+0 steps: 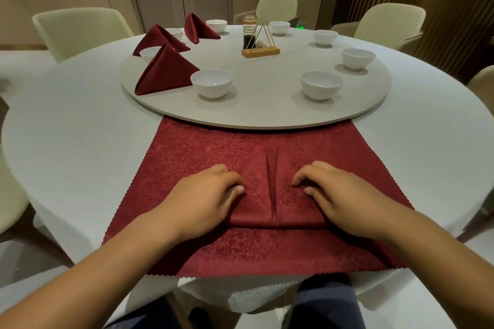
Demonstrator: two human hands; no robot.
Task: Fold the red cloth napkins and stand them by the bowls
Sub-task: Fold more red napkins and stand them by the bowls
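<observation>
Grip slack both sides, left hand (205,201) and right hand (344,201) fingertips-down on folded red napkin (256,205).

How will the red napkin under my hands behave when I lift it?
Probably floppy: the napkin lies flat and thin, so loose flaps may sag open. Yet the standing napkin by a bowl keeps its tent shape, so pressed folds seem to hold.

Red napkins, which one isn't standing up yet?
The napkin under the left hand and right hand; it lies flat, the other three stand folded by bowls.
</observation>
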